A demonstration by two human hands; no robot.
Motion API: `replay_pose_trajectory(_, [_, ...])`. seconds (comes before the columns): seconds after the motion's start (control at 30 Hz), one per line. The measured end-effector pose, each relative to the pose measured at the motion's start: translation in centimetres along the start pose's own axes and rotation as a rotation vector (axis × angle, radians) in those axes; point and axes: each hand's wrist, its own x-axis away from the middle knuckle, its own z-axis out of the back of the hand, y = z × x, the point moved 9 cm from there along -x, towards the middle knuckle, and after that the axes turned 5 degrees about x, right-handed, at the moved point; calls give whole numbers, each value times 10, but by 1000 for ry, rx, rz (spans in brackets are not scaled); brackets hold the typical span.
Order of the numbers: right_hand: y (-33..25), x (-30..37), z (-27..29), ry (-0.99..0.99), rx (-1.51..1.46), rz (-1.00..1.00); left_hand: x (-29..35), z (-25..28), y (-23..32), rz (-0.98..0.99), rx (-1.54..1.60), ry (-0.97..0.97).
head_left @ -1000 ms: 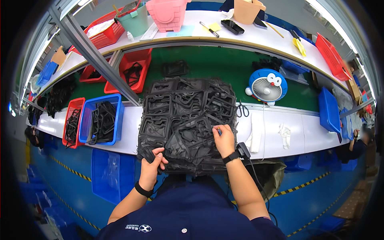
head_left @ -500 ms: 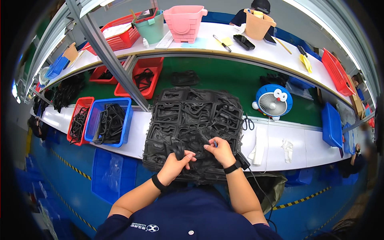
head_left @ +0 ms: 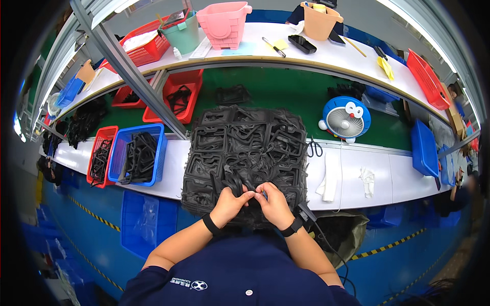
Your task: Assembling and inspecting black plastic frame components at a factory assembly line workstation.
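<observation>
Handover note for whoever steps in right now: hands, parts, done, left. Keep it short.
Left hand: pinching a black rubber part at the near edge of the pile.
Right hand: grip on the same part, fingertips meeting the left's.
Parts: big black pile on the white bench, more in the blue bin and red bin to the left. Scissors lie right of the pile.
Done: cannot tell.
Left: most of the pile.
</observation>
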Motion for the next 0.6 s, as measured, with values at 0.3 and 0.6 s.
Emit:
replay_pose_trajectory(0.3, [20,-7,8,342,161,33,15,13,10,-59,124,-36])
replay_pose_trajectory(0.6, [161,-42,97,536,30,-311,64,107,45,-182,842,23])
